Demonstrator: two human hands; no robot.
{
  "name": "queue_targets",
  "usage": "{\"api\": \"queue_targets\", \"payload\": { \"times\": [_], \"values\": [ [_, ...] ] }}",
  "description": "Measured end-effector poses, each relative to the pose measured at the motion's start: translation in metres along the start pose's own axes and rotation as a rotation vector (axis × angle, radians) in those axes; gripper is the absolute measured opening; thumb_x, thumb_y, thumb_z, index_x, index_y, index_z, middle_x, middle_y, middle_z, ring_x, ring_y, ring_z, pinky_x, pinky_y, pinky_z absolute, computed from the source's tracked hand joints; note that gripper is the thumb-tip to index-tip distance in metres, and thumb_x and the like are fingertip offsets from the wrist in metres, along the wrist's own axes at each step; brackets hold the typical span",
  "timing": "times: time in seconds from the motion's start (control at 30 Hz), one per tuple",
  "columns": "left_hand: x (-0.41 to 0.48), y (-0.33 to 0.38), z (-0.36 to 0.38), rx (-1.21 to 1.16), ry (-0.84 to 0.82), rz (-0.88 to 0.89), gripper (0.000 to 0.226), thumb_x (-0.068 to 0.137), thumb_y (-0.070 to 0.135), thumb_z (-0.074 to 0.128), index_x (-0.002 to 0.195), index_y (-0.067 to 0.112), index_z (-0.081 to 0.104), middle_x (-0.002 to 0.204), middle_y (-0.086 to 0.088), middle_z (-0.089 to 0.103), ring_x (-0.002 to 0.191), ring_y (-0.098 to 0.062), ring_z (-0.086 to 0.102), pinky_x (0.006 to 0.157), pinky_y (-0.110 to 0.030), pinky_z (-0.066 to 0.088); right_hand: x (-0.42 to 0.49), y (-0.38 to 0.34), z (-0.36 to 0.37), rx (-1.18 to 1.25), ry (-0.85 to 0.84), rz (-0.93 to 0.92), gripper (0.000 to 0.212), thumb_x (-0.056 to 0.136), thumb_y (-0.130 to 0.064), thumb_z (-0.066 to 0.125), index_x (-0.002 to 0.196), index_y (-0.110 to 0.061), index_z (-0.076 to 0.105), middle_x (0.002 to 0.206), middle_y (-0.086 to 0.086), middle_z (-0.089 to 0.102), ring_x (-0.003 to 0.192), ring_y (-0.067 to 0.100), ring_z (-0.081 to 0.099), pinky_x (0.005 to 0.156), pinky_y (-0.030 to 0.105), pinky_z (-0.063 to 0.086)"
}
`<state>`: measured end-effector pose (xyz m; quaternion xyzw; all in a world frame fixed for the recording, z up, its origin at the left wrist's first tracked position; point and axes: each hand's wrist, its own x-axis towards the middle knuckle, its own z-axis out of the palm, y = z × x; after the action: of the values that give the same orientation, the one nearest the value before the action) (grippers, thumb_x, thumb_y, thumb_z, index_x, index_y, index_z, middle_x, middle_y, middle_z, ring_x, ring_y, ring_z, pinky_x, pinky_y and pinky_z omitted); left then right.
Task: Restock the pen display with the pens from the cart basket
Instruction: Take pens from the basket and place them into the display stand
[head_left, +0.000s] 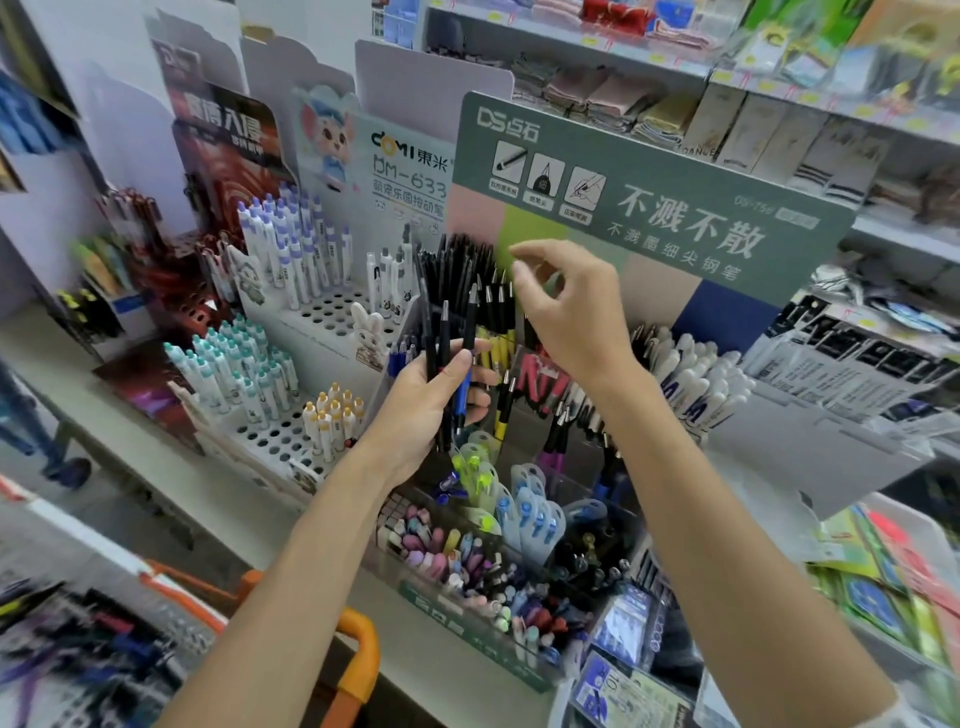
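While gripping the pens (448, 358) upright in the left hand (426, 400), hovers the right hand (566, 317) just above and right of their caps, fingers (545, 249) loosely curled, apart, holding nothing. Stands nearest the bundle's tops, long axes near vertical. Calls, probably, for a short reach down-left to pinch one, then on to the display (649, 208) just behind.

The wide-angle head camera is looking forward and down from close behind both forearms, centring the left hand (436, 395) and right hand (566, 312) and facing the green cardboard display sign (675, 208) just beyond them; an orange cart handle (358, 654) is showing below them.
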<state>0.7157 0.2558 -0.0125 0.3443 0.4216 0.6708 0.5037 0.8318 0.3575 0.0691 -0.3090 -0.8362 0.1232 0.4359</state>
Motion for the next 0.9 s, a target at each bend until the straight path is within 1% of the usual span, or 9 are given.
{"api": "queue_targets", "payload": {
  "times": [0.1,0.17,0.23,0.37,0.47,0.57,0.67,0.77,0.9],
  "values": [
    [0.0,0.001,0.008,0.018,-0.04,0.013,0.022,0.105,0.019,0.042,0.115,0.012,0.061,0.08,0.0,0.069,0.067,-0.014,0.06,0.067,-0.031,0.05,-0.011,-0.01,0.002,0.242,-0.201,0.15,0.027,0.093,-0.014,0.067,0.12,-0.014,0.065,0.091,0.001,0.071,0.076,0.007,0.067,0.068,0.013,0.052],
    [0.0,-0.001,0.011,0.033,-0.036,0.011,0.021,0.104,0.019,0.043,0.113,0.013,0.062,0.081,0.0,0.071,0.068,-0.014,0.063,0.07,-0.032,0.051,-0.018,-0.008,0.007,0.286,-0.209,0.188,0.023,0.092,-0.011,0.068,0.116,-0.014,0.067,0.09,0.004,0.069,0.077,0.014,0.069,0.067,0.021,0.058],
    [-0.001,-0.004,0.009,0.033,-0.028,-0.006,0.023,0.104,0.02,0.044,0.119,0.015,0.061,0.092,-0.003,0.074,0.077,-0.015,0.068,0.075,-0.031,0.056,-0.022,-0.007,0.006,0.301,-0.145,0.199,0.02,0.091,-0.01,0.069,0.112,-0.012,0.069,0.089,0.002,0.07,0.081,0.014,0.069,0.072,0.028,0.06],
    [-0.004,-0.01,0.003,0.235,0.046,0.025,0.028,0.105,0.027,0.043,0.126,0.023,0.06,0.118,-0.007,0.065,0.099,-0.016,0.063,0.082,-0.028,0.059,-0.032,-0.008,-0.021,0.252,0.138,0.142,0.02,0.092,-0.006,0.067,0.111,-0.01,0.068,0.091,-0.004,0.07,0.084,0.004,0.067,0.081,0.02,0.055],
    [-0.006,-0.013,0.015,0.389,-0.012,0.047,0.024,0.106,0.028,0.041,0.119,0.027,0.061,0.097,-0.002,0.059,0.075,-0.007,0.054,0.065,-0.02,0.053,-0.058,-0.003,-0.05,0.13,0.28,0.066,0.021,0.093,-0.006,0.066,0.113,-0.009,0.068,0.09,-0.01,0.067,0.083,-0.001,0.064,0.081,0.015,0.052],
    [-0.006,-0.02,0.038,0.358,-0.118,0.001,0.025,0.107,0.027,0.038,0.118,0.019,0.06,0.071,0.0,0.051,0.053,-0.009,0.04,0.049,-0.02,0.035,-0.092,0.012,-0.066,0.002,0.346,0.045,0.022,0.092,-0.004,0.066,0.114,-0.006,0.068,0.092,-0.009,0.066,0.081,0.0,0.062,0.08,0.014,0.051],
    [-0.005,-0.029,0.052,0.341,-0.124,-0.057,0.021,0.107,0.024,0.038,0.11,0.015,0.057,0.067,0.003,0.044,0.051,-0.007,0.035,0.047,-0.016,0.031,-0.12,0.031,-0.069,-0.078,0.373,0.069,0.025,0.091,0.0,0.067,0.116,-0.002,0.067,0.095,-0.004,0.066,0.082,0.006,0.063,0.082,0.016,0.053],
    [-0.006,-0.037,0.062,0.257,-0.156,-0.134,0.016,0.106,0.016,0.039,0.091,0.015,0.046,0.067,0.003,0.042,0.052,-0.01,0.03,0.048,-0.022,0.024,-0.142,0.043,-0.068,-0.138,0.355,0.079,0.024,0.088,0.001,0.07,0.112,-0.001,0.065,0.09,-0.001,0.067,0.079,0.009,0.065,0.082,0.012,0.052],
    [-0.006,-0.045,0.068,0.059,-0.149,-0.221,0.022,0.103,0.006,0.031,0.091,0.012,0.048,0.068,-0.001,0.048,0.052,-0.012,0.035,0.045,-0.021,0.028,-0.163,0.058,-0.058,-0.205,0.232,0.107,0.016,0.089,-0.003,0.07,0.105,-0.005,0.068,0.086,0.003,0.07,0.071,0.013,0.063,0.068,0.032,0.058]
  ]
}}
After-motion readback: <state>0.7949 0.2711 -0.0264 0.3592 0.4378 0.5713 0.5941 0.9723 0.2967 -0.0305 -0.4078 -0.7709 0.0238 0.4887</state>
